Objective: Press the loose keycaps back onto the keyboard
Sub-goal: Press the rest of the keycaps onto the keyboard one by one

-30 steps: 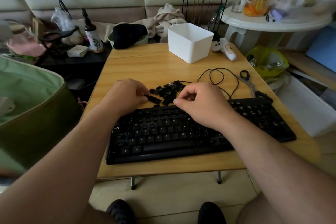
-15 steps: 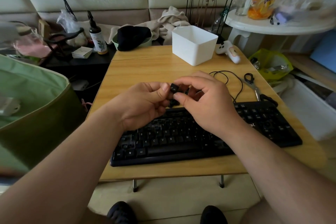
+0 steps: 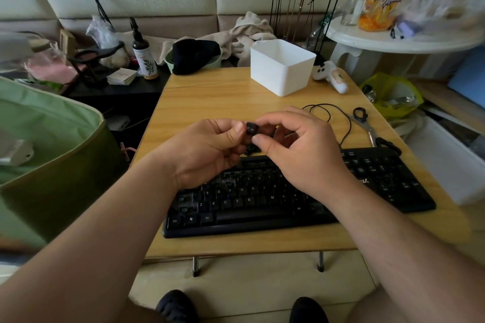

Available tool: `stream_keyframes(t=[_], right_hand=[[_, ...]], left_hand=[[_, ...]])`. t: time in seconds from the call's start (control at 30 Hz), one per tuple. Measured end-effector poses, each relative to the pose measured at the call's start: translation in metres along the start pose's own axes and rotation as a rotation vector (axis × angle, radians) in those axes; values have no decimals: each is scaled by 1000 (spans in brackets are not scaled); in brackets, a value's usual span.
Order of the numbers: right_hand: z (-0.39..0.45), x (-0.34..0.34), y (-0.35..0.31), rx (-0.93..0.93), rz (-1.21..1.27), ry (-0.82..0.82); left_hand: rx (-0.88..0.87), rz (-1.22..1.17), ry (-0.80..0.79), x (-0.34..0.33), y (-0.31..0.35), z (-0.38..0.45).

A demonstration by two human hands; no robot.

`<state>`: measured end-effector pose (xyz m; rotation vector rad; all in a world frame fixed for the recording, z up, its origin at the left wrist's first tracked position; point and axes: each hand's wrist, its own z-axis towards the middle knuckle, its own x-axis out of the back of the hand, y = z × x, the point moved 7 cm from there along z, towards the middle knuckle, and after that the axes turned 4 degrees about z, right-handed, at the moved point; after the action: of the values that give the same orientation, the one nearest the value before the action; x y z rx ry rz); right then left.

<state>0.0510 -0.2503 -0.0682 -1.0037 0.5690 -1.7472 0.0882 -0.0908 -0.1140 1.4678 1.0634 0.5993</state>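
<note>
The wooden tabletop (image 3: 210,97) carries the work. A black keyboard (image 3: 288,207) is set along its near edge, letter rows facing the person, presumably so that legends can be read and sockets reached from above. Dark gaps are seen in the upper rows left of centre, so several keys are judged to be still missing. A white plastic bin (image 3: 282,68) is stood at the far edge, well apart from the keyboard; its contents are not visible. The keyboard cable (image 3: 338,115) is looped on the tabletop beyond the keyboard's right part, with scissors (image 3: 367,128) beside it.

The left hand (image 3: 207,152) and right hand (image 3: 301,149) are raised together above the keyboard's far edge. A single black keycap (image 3: 252,128) is pinched at the fingertips between them, legend side turned toward the camera, probably so that its marking can be read before a socket is chosen. Which hand bears the grip cannot be settled; both touch it. Further loose keycaps (image 3: 252,150) are glimpsed on the tabletop below the hands, mostly hidden.
</note>
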Motion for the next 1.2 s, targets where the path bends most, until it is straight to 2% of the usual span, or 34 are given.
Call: stream_keyframes(t=[0.23, 0.47, 0.6, 0.73, 0.83, 1.03, 1.2], right_hand=[[15, -9, -12, 14, -49, -81], [34, -23, -23, 55, -153, -214], [41, -34, -23, 114, -212, -282], [36, -42, -11, 105, -251, -351], [32, -45, -3, 78, -282, -401], [28, -48, 12, -36, -283, -472], [17, -54, 31, -181, -361, -606]], left_hand=[[-201, 422, 128, 18, 27, -12], [-255, 598, 197, 26, 36, -23], [-242, 613, 245, 30, 32, -24], [-185, 784, 277, 38, 26, -24], [-137, 818, 253, 40, 20, -23], [-127, 983, 356, 74, 21, -30], [-10, 996, 402, 106, 6, -38]])
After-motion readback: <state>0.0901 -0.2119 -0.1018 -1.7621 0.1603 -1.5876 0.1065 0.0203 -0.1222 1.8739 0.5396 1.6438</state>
